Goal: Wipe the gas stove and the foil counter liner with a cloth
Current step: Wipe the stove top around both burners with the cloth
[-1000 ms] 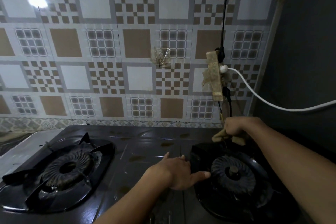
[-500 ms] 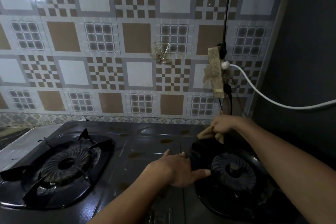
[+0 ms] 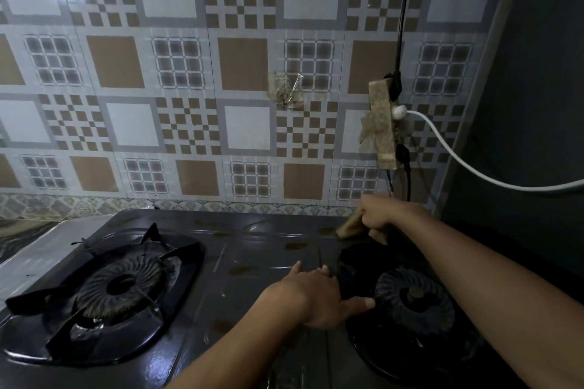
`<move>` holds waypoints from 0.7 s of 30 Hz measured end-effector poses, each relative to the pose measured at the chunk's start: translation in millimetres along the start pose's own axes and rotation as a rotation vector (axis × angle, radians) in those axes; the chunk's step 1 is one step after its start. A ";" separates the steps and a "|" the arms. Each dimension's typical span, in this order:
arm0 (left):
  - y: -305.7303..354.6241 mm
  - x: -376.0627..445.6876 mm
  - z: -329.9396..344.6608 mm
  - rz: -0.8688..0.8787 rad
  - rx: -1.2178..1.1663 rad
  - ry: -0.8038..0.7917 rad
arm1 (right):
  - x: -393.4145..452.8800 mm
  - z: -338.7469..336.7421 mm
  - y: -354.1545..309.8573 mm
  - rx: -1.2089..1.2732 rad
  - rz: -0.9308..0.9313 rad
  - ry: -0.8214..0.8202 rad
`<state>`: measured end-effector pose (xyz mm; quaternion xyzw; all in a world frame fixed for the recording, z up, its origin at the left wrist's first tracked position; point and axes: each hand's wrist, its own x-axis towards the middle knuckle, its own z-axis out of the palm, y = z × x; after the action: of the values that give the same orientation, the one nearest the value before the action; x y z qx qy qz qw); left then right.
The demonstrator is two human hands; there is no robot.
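2 hands work on the gas stove (image 3: 252,249), a dark 2-burner top with brownish spots across its middle panel. The right hand (image 3: 379,210) is at the stove's back edge, behind the right burner (image 3: 414,297), its fingers curled tight around a bunched tan cloth (image 3: 350,226) that touches the stove surface there. The left hand (image 3: 311,297) rests on the stove's middle panel, just left of the right burner; its fingers reach under or against the dark pan support (image 3: 350,265) there and its thumb lies out toward the burner, but whether it actually grips the support cannot be told. The 2 hands are well apart, the left nearer the stove's front. The left burner (image 3: 121,284) sits under its own pan support on the stove's left half. The foil counter liner (image 3: 41,249) shows as a pale shiny strip just off the stove's left edge. Behind the stove rises a patterned tile wall (image 3: 189,73), with a grimy power strip (image 3: 384,126) and a white cable (image 3: 467,167) above the stove's right rear corner.
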<state>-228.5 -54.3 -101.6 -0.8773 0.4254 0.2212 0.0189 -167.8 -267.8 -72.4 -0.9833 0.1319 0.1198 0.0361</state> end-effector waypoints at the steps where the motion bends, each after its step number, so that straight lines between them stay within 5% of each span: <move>1: -1.3 1.3 1.1 0.002 0.003 0.007 | -0.9 0.2 8.3 -0.011 0.046 -0.016; 5: -1.3 0.6 -0.8 0.010 -0.002 0.010 | -6.1 -11.5 36.7 -0.012 0.178 -0.068; 12: 4.4 -1.1 -4.3 -0.020 0.019 -0.019 | 6.3 -20.2 12.5 0.325 0.092 0.391; 21: 0.3 6.3 -1.3 -0.028 0.021 -0.022 | 2.6 18.7 -51.2 -0.029 -0.119 0.097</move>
<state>-224.8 -59.5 -102.9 -0.8805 0.4151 0.2262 0.0361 -155.8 -217.2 -89.1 -0.9945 0.0731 0.0714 0.0223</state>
